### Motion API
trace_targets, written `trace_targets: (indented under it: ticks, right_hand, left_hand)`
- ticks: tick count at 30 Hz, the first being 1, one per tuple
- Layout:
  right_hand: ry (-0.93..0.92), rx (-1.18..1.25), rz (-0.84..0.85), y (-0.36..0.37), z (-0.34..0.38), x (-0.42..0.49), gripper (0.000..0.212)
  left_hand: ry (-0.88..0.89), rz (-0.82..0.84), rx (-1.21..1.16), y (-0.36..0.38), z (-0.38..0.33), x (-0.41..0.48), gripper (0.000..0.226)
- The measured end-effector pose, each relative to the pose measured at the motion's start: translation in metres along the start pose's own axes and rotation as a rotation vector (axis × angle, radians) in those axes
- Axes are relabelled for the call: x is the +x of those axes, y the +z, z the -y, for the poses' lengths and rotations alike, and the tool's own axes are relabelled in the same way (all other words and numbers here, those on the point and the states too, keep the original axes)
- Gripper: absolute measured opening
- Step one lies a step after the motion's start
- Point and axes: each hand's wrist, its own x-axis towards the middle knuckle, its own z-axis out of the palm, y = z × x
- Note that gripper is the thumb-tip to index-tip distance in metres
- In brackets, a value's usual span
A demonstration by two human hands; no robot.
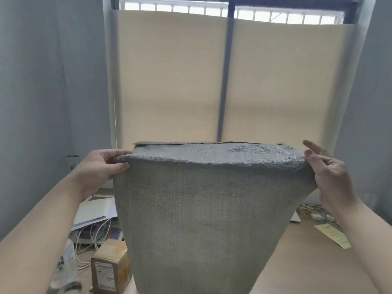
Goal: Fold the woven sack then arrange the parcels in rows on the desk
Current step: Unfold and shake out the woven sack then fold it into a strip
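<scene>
At the far left, papers are lying on the desk, with a brown parcel standing just in front of them. The left hand is pinching the sack at its upper left corner, thumb on top and fingers curled beneath. The sack is hanging in mid-air above the desk, its top folded over away from the person. The right hand is holding the upper right corner, its outer fingers sticking out loosely.
</scene>
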Motion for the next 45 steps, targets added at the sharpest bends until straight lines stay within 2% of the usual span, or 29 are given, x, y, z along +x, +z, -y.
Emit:
trace_targets:
  ticks: [2, 5, 7, 9, 11, 14, 16, 19, 21, 23, 26, 28, 30, 31, 34, 38, 42, 44, 45]
  right_hand:
    - [0.009, 0.021, 0.030, -0.005, -0.003, -0.004, 0.039]
    - [0.027, 0.011, 0.044, -0.008, 0.000, -0.013, 0.049]
    - [0.049, 0.102, 0.116, -0.011, 0.000, -0.018, 0.036]
    - [0.072, 0.192, 0.260, -0.014, -0.001, -0.025, 0.025]
    - [0.078, 0.206, 0.387, -0.016, -0.002, -0.032, 0.049]
    - [0.065, 0.091, 0.486, -0.014, -0.006, -0.041, 0.075]
    - [0.076, 0.022, 0.512, -0.013, -0.008, -0.045, 0.087]
    - [0.096, -0.064, 0.504, -0.012, -0.015, -0.051, 0.092]
    - [0.094, -0.074, 0.468, -0.012, -0.018, -0.053, 0.093]
    - [0.169, -0.006, 0.439, -0.013, -0.020, -0.054, 0.094]
    - [0.265, 0.059, 0.371, -0.009, -0.019, -0.056, 0.094]
    - [0.301, 0.009, 0.311, -0.006, -0.024, -0.059, 0.107]
    - [0.326, -0.035, 0.250, -0.007, -0.038, -0.058, 0.091]
    - [0.341, -0.044, 0.233, -0.008, -0.042, -0.059, 0.086]
    - [0.471, 0.052, 0.270, -0.013, -0.041, -0.066, 0.082]
    - [0.595, 0.203, 0.417, -0.027, -0.040, -0.071, 0.070]
    - [0.526, 0.069, 0.457, -0.030, -0.047, -0.082, 0.061]
    - [0.459, -0.041, 0.434, -0.026, -0.047, -0.090, 0.055]
    - [0.424, -0.093, 0.412, -0.024, -0.049, -0.094, 0.060]
  left_hand:
    - [0.058, -0.060, 0.044, 0.001, 0.005, -0.005, 0.023]
    - [0.132, -0.120, 0.067, 0.003, 0.010, -0.012, 0.016]
    - [0.182, -0.131, 0.028, 0.008, 0.011, -0.018, 0.018]
    - [0.213, -0.112, -0.104, 0.011, 0.013, -0.023, 0.003]
    - [0.248, -0.091, -0.180, 0.014, 0.019, -0.027, 0.019]
    - [0.332, -0.191, -0.175, 0.021, 0.029, -0.029, 0.021]
    - [0.389, -0.288, -0.134, 0.025, 0.035, -0.028, 0.023]
    - [0.397, -0.418, 0.037, 0.030, 0.039, -0.029, 0.024]
    - [0.360, -0.489, 0.178, 0.029, 0.040, -0.027, 0.026]
    - [0.267, -0.522, 0.278, 0.024, 0.040, -0.025, 0.039]
    - [-0.048, -0.413, 0.267, 0.021, 0.035, -0.025, 0.062]
    - [-0.241, -0.265, 0.142, 0.025, 0.030, -0.027, 0.050]
    - [-0.382, -0.147, 0.046, 0.025, 0.030, -0.029, 0.032]
    - [-0.424, -0.114, -0.037, 0.023, 0.031, -0.032, 0.033]
    - [-0.438, -0.102, -0.256, 0.013, 0.042, -0.039, 0.039]
    - [-0.375, -0.204, -0.209, 0.017, 0.062, -0.050, 0.037]
    - [-0.355, -0.351, -0.132, 0.023, 0.079, -0.057, 0.036]
    - [-0.350, -0.342, -0.123, 0.022, 0.086, -0.059, 0.032]
    - [-0.356, -0.318, -0.114, 0.022, 0.089, -0.061, 0.031]
